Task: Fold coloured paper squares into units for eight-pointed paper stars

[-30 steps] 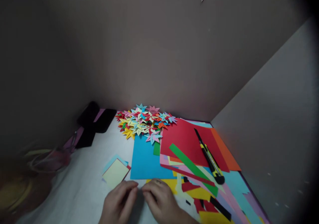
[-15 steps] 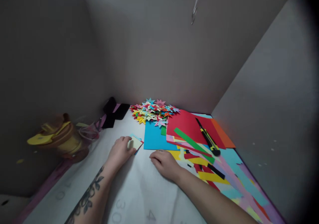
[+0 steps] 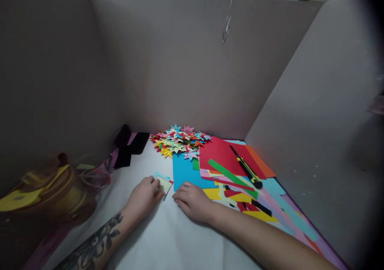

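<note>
My left hand (image 3: 145, 198) rests on the white table surface, its fingers closed on the edge of a small stack of paper squares (image 3: 164, 184). A pale cream square lies on top, with light blue and red edges showing beneath. Close by on the right is my right hand (image 3: 193, 203), fingers curled together, with nothing visible in them. It lies just in front of a blue paper sheet (image 3: 183, 174), its fingertips a short gap from the stack. Beyond the blue sheet sits a pile of folded paper stars (image 3: 177, 142) in many colours.
Red paper (image 3: 219, 154) and orange paper (image 3: 261, 160) lie at the right, with a yellow-black utility knife (image 3: 246, 168) on the red. A green strip (image 3: 229, 174) and paper scraps (image 3: 240, 196) lie nearer. At left are black pieces (image 3: 139, 143) and a brownish pot (image 3: 66, 194). Grey partitions surround the table.
My right hand has moved a little left, nearer the paper stack. My left hand stays at the stack. The camera view has tilted up, showing the partition's top edge.
</note>
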Motion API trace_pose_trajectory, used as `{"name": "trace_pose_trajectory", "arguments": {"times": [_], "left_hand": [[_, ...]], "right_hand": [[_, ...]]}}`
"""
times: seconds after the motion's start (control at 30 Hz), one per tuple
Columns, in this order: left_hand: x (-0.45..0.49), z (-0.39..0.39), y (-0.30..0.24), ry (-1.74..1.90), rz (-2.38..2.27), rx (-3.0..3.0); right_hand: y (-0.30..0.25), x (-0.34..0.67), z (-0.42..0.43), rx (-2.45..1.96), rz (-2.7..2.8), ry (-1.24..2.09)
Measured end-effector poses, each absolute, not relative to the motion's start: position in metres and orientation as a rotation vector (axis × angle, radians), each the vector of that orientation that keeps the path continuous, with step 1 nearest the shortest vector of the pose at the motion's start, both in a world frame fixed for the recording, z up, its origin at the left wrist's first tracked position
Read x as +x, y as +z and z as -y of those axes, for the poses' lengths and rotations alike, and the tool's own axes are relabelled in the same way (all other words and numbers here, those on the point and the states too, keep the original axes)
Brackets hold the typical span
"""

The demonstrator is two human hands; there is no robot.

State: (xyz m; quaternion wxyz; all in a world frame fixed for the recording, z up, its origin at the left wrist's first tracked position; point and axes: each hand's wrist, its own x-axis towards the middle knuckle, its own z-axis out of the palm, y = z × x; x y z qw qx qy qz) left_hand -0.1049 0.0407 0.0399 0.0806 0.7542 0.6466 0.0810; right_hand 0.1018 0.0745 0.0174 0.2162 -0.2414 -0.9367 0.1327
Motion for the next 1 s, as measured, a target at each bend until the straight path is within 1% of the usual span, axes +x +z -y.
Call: {"name": "trace_pose_trajectory", "arguments": {"times": [0.07, 0.13, 0.33, 0.47, 0.57, 0.67, 0.8, 0.9, 1.0], "left_hand": [[-0.109, -0.041, 0.04, 0.212, -1.812, 2.337], [-0.115, -0.04, 0.04, 0.201, -1.71, 2.332], [-0.131, -0.041, 0.028, 0.153, -1.518, 2.442], [-0.136, -0.044, 0.02, 0.283, -1.421, 2.612], [-0.139, -0.043, 0.018, 0.372, -1.4, 2.635], [-0.139, -0.042, 0.017, 0.477, -1.534, 2.454], [-0.136, -0.044, 0.014, 0.695, -1.775, 1.983], [-0.137, -0.048, 0.012, 0.96, -1.806, 1.661], [-0.139, -0.051, 0.014, 1.297, -1.76, 1.312]], "right_hand": [[0.018, 0.093, -0.079, -0.638, 2.67, 0.2], [0.017, 0.088, -0.082, -0.614, 2.714, 0.113], [0.013, 0.092, -0.087, -0.651, 2.741, 0.251], [0.011, 0.095, -0.089, -0.66, 2.757, 0.303], [0.011, 0.097, -0.09, -0.645, 2.756, 0.296], [0.013, 0.101, -0.088, -0.621, 2.707, 0.275], [0.018, 0.104, -0.079, -0.488, 2.732, 0.306], [0.019, 0.101, -0.069, -0.443, 2.835, 0.339], [0.017, 0.09, -0.064, -0.516, 2.922, 0.374]]}}
